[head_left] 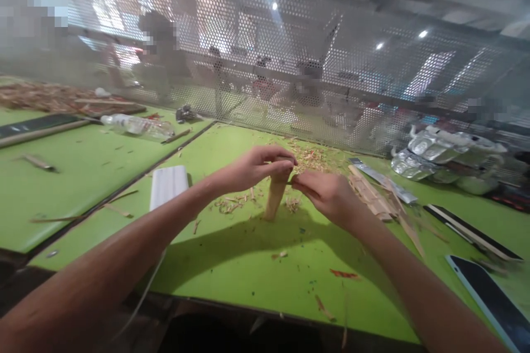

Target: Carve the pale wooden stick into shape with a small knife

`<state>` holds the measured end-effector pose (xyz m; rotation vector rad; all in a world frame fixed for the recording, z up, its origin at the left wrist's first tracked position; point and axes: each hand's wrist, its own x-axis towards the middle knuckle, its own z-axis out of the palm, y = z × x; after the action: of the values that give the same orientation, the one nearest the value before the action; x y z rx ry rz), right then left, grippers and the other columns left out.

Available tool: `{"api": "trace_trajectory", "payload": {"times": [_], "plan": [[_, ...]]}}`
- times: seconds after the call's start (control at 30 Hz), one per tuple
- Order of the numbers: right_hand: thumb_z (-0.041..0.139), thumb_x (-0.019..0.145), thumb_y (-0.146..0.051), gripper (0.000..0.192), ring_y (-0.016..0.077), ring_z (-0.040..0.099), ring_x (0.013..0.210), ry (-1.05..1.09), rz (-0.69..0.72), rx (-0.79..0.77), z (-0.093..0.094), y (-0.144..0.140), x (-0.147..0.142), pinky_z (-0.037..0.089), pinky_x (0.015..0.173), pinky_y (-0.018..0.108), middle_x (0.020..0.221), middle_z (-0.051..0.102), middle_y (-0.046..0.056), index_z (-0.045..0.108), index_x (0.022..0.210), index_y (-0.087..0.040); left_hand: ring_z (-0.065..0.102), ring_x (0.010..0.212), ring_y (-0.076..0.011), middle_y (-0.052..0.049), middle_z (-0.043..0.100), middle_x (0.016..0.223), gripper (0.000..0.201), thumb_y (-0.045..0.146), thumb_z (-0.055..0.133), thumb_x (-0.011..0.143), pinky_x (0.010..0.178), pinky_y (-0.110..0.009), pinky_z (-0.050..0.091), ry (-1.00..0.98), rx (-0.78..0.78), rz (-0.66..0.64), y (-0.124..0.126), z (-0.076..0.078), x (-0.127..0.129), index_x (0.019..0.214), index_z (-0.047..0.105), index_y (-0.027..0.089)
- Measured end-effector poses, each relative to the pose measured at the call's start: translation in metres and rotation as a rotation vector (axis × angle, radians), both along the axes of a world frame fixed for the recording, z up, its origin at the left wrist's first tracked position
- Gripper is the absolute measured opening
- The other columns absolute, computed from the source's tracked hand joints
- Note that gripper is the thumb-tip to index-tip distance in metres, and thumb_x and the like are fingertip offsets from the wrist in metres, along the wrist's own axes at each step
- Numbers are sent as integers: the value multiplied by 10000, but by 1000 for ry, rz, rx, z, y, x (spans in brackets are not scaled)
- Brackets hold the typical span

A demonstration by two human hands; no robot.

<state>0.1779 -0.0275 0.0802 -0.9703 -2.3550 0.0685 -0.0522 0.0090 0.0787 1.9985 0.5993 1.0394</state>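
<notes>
A flat strip of pale wood (275, 197) stands nearly upright on the green table, leaning slightly, its lower end on the tabletop. My left hand (265, 164) is closed over its upper end, thumb and fingers gripping it. Close by on the right, my right hand (327, 190) is closed in a pinch at the strip's upper edge. A small dark tip (289, 183) pokes out of the right fingers toward the wood; the rest of that thing is hidden. Curly wood shavings (314, 159) lie behind and around the strip.
On the left are a white power bank-like block (169, 185) with a cable and a plastic bottle (138, 126). Wood pieces (372, 196), a ruler (383, 179), a phone (491, 300) and bundled clear bottles (443, 154) lie right. A perforated screen (265, 66) stands behind.
</notes>
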Motion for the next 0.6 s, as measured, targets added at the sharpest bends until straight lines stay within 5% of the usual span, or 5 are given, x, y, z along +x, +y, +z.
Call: {"api": "trace_trajectory", "payload": {"times": [0.13,0.23,0.6], "plan": [[505,1050,-242,248,127,534,588,-185,11,531,-8,-5,4,348,554,261,720,674,33,725,984,-146,672,909,-182,-84,733,985,218,317,635,958,804,-319,540,23,74,-28,1,-2,1,1060,745,158],[550,1031,-191,195,116,502,561,-200,-26,718,-16,-10,4,316,546,271,672,648,23,715,978,-101,674,924,-178,-84,737,997,206,316,639,962,800,-300,543,55,144,-43,3,-1,1,1044,745,160],[564,1015,-158,155,105,470,523,-163,-110,757,-37,-19,0,267,510,276,633,610,-2,706,1004,-96,696,874,-156,-88,768,977,212,316,662,956,764,-252,542,177,243,-156,8,16,-2,1057,758,156]]}}
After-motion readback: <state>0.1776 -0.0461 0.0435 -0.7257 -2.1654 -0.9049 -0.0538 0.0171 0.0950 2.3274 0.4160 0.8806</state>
